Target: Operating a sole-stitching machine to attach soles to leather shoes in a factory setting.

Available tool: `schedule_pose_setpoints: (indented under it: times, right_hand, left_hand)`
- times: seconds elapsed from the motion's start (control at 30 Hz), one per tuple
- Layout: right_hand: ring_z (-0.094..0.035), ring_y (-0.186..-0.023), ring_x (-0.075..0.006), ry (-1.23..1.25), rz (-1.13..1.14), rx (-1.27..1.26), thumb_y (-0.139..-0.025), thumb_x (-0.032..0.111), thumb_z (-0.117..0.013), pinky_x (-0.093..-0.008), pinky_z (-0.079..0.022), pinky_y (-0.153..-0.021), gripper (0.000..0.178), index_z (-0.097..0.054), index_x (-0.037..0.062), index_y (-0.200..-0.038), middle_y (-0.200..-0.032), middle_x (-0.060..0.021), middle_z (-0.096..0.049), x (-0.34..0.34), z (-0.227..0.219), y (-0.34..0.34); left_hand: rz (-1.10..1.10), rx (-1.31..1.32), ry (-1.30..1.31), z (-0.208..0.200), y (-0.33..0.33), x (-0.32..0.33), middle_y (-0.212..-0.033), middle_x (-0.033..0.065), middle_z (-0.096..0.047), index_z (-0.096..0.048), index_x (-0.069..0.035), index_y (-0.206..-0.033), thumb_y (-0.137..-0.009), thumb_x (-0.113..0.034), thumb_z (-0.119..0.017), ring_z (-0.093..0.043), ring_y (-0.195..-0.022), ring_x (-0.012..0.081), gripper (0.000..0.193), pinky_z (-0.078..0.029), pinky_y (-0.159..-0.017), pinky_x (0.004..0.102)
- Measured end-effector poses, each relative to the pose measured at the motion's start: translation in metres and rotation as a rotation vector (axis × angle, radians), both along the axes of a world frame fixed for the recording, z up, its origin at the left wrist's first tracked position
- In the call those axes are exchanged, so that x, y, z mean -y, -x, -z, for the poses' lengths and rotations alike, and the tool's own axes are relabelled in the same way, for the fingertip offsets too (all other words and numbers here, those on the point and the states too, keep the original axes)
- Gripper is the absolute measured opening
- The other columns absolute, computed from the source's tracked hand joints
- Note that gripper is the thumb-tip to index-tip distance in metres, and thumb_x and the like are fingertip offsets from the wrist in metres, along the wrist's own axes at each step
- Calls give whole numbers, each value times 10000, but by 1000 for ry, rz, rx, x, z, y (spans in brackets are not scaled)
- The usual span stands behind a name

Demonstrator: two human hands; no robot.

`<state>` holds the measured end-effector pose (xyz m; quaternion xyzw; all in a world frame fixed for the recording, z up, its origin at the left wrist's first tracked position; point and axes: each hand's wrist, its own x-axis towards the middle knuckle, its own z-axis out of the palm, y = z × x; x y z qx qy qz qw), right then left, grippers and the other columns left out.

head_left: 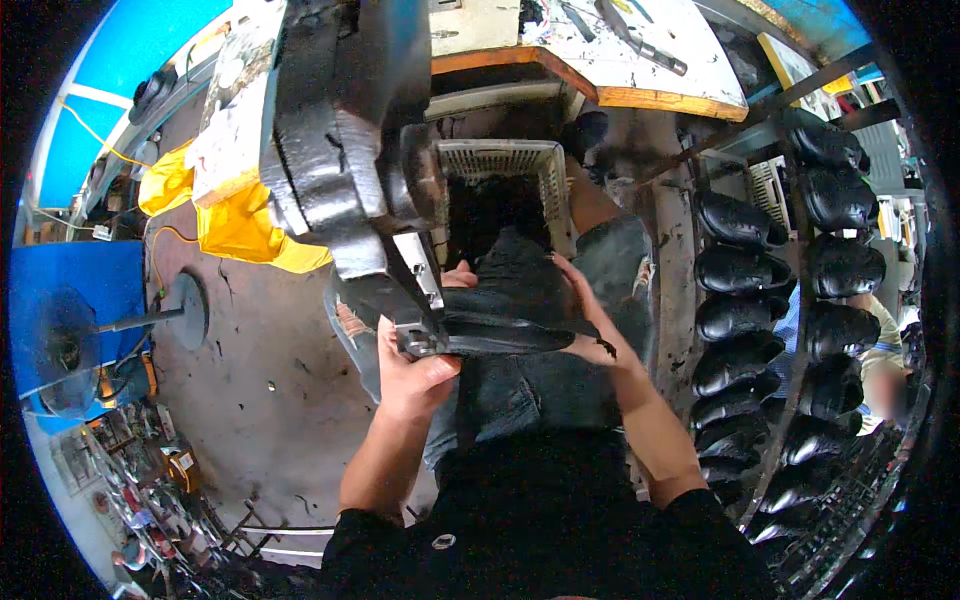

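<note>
Black workpiece (pixel 515 335) lies between the two hands, at 3 o'clock from the left thumb and at 9 from the right palm, its long axis running roughly 9 to 3. The right hand (pixel 592 315) is closed on its 3 o'clock end, fingers along the far side. At the 9 o'clock end, the left hand (pixel 415 375) has its thumb on the near side and fingertips beyond the machine's narrow tip; whether they pinch the piece, I cannot tell. This hand is the nearer to that tip, likely the relation that counts. The dark machine head (pixel 330 160) rises toward 11, a pale crate (pixel 500 147) sits at 12, and racked black shoes (pixel 740 272) stand at 3.
</note>
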<state>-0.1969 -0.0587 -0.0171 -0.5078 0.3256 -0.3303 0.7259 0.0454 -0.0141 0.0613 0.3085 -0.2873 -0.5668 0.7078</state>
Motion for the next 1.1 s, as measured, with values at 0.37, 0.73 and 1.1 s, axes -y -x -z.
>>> schedule_pose_setpoints:
  times: [0.37, 0.73, 1.1]
  right_hand:
    - [-420, -1429, -263, 552, 188, -457, -454, -24, -888, -396, -307, -1200, 1101, -472, 31, -1472, -1524, -122, -485, 49, -85, 95]
    - [-409, -1438, -364, 898, 238, -527, -509, 185, -883, -456, -302, -1194, 1146, -374, -61, -1505, -1558, -230, -408, 66, -185, 67]
    - [-415, -1416, -384, 780, 203, -327, -508, 216, -960, -478, -321, -1175, 1055, -504, -37, -1426, -1524, -267, -388, 50, -187, 11]
  left_hand:
    - [-14, -132, -102, -14, 6, -8, -1333, 195, -598, -453, -3, -1406, -755, -180, -870, -518, -1316, 417, 793, -373, -1137, 551]
    - [-81, -393, -282, 25, -4, -32, -1078, 128, -701, -509, -62, -1297, -864, -162, -722, -718, -668, 305, 494, -609, -610, 408]
    - [-201, -706, -509, 74, -30, -57, -1073, 93, -715, -638, -97, -1183, -881, -247, -703, -701, -824, 261, 344, -593, -725, 389]
